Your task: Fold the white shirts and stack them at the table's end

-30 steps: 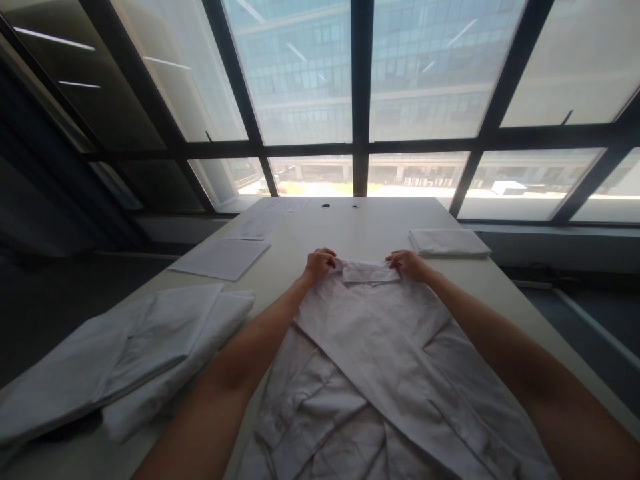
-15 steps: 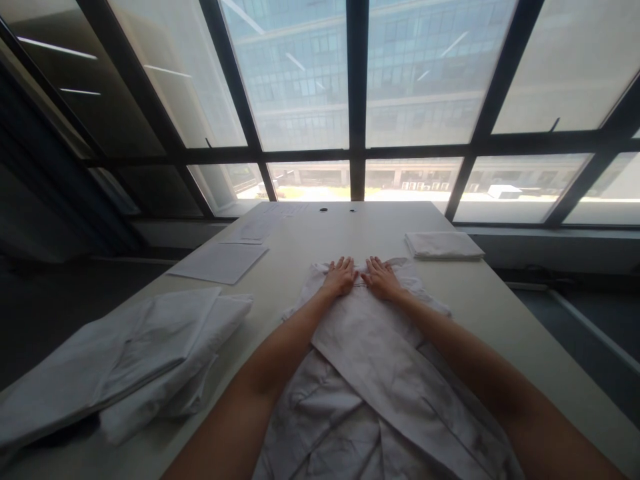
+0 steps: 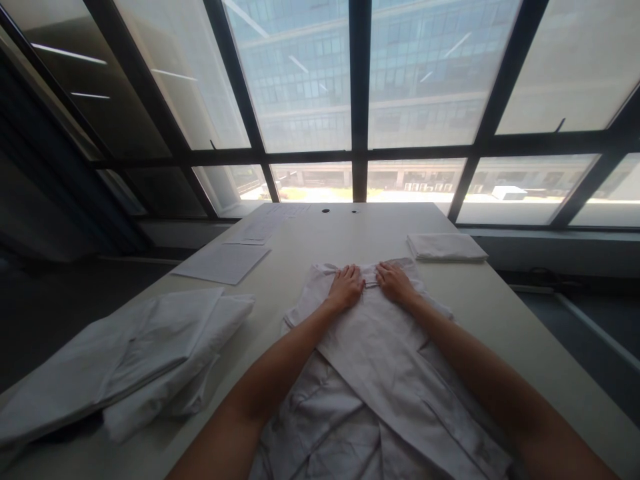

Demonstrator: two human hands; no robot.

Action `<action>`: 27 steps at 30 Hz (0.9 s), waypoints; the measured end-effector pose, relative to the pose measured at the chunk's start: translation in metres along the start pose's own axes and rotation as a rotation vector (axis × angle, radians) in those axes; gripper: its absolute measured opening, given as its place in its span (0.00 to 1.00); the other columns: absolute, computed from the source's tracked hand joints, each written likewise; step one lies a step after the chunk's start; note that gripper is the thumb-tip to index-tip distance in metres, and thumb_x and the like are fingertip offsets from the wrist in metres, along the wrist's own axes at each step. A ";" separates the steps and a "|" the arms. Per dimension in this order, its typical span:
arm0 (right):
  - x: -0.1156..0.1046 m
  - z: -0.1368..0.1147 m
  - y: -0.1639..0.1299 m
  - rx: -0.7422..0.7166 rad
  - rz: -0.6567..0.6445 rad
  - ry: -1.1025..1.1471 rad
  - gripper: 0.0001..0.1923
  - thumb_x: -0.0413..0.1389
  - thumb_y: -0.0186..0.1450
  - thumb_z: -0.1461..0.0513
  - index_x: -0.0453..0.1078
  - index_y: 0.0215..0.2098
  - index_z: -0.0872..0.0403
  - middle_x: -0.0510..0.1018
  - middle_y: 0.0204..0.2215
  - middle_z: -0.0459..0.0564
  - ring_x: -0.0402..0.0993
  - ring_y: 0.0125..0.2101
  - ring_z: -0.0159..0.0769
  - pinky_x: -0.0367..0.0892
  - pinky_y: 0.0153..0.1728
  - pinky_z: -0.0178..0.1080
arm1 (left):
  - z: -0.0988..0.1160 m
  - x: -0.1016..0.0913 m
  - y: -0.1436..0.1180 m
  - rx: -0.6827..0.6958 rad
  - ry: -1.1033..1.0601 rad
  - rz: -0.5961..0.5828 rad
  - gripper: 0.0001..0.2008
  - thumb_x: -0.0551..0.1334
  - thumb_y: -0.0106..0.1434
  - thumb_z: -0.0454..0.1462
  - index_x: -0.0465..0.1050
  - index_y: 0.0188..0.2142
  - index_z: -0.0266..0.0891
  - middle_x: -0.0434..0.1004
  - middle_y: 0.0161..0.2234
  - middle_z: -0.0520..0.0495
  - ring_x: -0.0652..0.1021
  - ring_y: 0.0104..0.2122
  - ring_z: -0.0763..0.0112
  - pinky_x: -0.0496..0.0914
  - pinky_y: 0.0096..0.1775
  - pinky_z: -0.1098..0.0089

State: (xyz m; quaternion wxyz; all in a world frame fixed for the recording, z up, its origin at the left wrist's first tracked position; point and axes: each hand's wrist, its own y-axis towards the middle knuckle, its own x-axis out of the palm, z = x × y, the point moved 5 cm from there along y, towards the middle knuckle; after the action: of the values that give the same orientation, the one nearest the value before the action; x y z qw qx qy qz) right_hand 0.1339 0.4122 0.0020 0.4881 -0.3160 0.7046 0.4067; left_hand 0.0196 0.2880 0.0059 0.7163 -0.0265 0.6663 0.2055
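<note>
A white garment lies spread on the table in front of me, its collar end farthest away. One sleeve is folded slantwise across its body, and wrinkles run through the lower part. Both hands press on the cloth near the collar. My left hand lies on the left side with its fingers stretched out flat. On the other side of the collar middle rests my right hand, fingers also extended over the fabric. A small gap of cloth shows between the two hands.
A pile of folded white garments lies on the left of the white table. Paper sheets are behind it. A folded white cloth sits near the right edge. Large windows stand beyond the table.
My hands have moved slightly apart along the collar, the right one shifting to the right. More of the collar shows between them. The view has shifted slightly.
</note>
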 end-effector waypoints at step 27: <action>-0.010 0.001 0.011 0.105 -0.116 -0.101 0.33 0.42 0.74 0.52 0.52 0.73 0.57 0.50 0.72 0.62 0.43 0.71 0.49 0.39 0.68 0.56 | -0.069 0.000 0.010 -0.259 -0.033 -0.186 0.35 0.41 0.74 0.51 0.47 0.73 0.34 0.45 0.73 0.36 0.48 0.72 0.51 0.45 0.68 0.47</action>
State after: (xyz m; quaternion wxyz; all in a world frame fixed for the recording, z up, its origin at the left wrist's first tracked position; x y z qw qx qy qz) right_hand 0.1278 0.4192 0.0139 0.5617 -0.3091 0.6800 0.3558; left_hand -0.0483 0.2755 0.0009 0.7339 -0.1766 0.6169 0.2228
